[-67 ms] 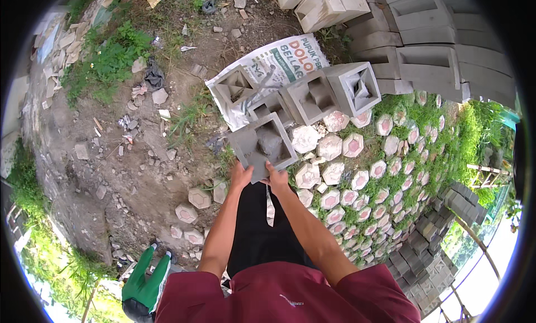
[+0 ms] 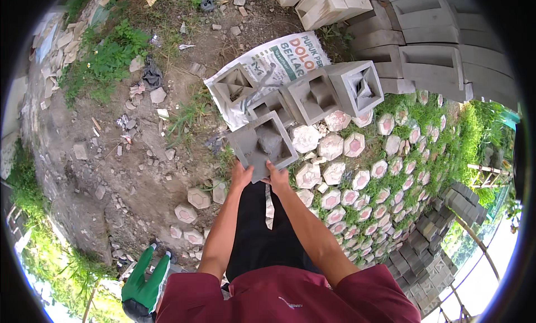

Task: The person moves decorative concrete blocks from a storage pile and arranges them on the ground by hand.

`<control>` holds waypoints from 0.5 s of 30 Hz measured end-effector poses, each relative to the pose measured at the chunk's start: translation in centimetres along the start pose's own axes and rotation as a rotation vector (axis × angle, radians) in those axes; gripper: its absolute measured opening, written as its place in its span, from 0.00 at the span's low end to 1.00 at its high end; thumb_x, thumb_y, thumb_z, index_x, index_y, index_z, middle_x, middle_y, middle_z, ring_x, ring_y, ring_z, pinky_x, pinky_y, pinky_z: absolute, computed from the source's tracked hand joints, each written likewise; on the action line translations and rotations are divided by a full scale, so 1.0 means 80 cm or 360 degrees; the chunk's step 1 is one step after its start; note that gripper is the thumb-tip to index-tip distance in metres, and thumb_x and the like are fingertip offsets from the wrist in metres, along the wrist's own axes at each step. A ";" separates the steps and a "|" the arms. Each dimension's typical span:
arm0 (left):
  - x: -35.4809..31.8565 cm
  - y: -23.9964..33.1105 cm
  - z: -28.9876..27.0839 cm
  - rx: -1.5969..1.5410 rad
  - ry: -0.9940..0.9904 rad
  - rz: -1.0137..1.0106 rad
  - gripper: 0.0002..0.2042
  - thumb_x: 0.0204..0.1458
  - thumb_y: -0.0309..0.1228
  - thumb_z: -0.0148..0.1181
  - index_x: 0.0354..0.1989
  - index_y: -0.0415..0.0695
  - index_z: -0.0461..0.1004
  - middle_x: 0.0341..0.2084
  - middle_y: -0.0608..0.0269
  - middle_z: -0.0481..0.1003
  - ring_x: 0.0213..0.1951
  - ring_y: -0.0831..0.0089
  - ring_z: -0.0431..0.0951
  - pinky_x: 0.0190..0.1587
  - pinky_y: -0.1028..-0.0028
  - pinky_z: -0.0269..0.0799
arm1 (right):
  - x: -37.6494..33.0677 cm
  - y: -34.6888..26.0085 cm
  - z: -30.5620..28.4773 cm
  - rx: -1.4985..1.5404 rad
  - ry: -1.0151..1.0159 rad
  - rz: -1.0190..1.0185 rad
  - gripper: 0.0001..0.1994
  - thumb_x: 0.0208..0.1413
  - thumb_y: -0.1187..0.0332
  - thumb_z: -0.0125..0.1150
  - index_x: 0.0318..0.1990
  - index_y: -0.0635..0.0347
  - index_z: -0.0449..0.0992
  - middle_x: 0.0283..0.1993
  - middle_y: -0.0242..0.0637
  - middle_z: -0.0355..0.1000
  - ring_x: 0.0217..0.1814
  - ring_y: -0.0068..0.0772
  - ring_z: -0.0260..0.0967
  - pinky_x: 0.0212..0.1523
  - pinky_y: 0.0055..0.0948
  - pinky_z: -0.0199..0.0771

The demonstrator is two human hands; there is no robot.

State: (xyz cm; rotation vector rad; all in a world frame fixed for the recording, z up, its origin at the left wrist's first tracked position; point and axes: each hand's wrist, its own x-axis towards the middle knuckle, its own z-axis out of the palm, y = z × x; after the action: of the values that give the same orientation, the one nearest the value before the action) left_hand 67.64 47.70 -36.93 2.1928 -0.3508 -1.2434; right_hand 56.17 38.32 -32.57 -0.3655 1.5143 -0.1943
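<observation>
Both hands grip the near edge of a square, hollow grey concrete block [image 2: 251, 137] in front of my body. It has a raised frame and a rough grey lump inside. My left hand [image 2: 241, 176] is closed on the near left corner, and my right hand [image 2: 277, 178] on the near right side, thumbs on top. Just beyond stand more such blocks: a small-looking one [image 2: 258, 112], a larger one [image 2: 291, 93] and a lighter one [image 2: 375, 96] to the right. Another block [image 2: 219, 80] rests on a white printed sack [image 2: 267, 60].
Stacked concrete blocks [image 2: 429, 59] line the far right, with another pile [image 2: 419, 247] at the near right. Hexagonal pavers [image 2: 330, 146] sit in grass on my right. Rubble lies over bare dirt [image 2: 139, 178] on my left. A person in green [image 2: 142, 284] is behind at the left.
</observation>
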 end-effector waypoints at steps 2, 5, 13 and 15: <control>0.031 -0.028 0.021 -0.0214 0.0116 0.0164 0.27 0.43 0.30 0.60 0.53 0.33 0.64 0.43 0.39 0.75 0.47 0.49 0.77 0.50 0.59 0.70 | 0.034 0.000 0.004 -0.0090 0.0027 -0.0063 0.26 0.52 0.62 0.66 0.49 0.74 0.65 0.43 0.45 0.70 0.42 0.41 0.74 0.36 0.43 0.84; 0.065 -0.021 0.057 -0.0133 0.0066 -0.0069 0.27 0.43 0.28 0.60 0.54 0.32 0.64 0.43 0.40 0.75 0.47 0.49 0.77 0.50 0.61 0.71 | 0.120 0.012 -0.025 -0.0156 -0.0015 -0.0002 0.26 0.52 0.61 0.66 0.49 0.75 0.65 0.44 0.46 0.70 0.42 0.40 0.74 0.36 0.43 0.84; 0.163 -0.079 0.173 -0.0520 0.0322 0.0037 0.27 0.44 0.22 0.60 0.56 0.34 0.61 0.47 0.50 0.73 0.48 0.60 0.74 0.52 0.65 0.67 | 0.233 -0.007 -0.048 -0.0284 -0.0076 -0.0164 0.24 0.52 0.63 0.67 0.50 0.72 0.66 0.47 0.46 0.71 0.44 0.38 0.74 0.35 0.41 0.83; 0.175 -0.066 0.178 -0.0742 0.0271 -0.0179 0.27 0.45 0.22 0.60 0.55 0.34 0.62 0.47 0.49 0.73 0.49 0.60 0.74 0.54 0.65 0.66 | 0.255 -0.003 -0.049 -0.0204 -0.0056 -0.0266 0.23 0.52 0.64 0.66 0.49 0.71 0.67 0.43 0.44 0.73 0.41 0.36 0.74 0.33 0.39 0.82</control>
State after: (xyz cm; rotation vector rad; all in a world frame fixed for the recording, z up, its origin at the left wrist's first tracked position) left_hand 62.70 39.89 -55.36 1.9104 0.1245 -1.0572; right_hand 53.41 30.51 -51.66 -0.5959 1.4655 -0.2216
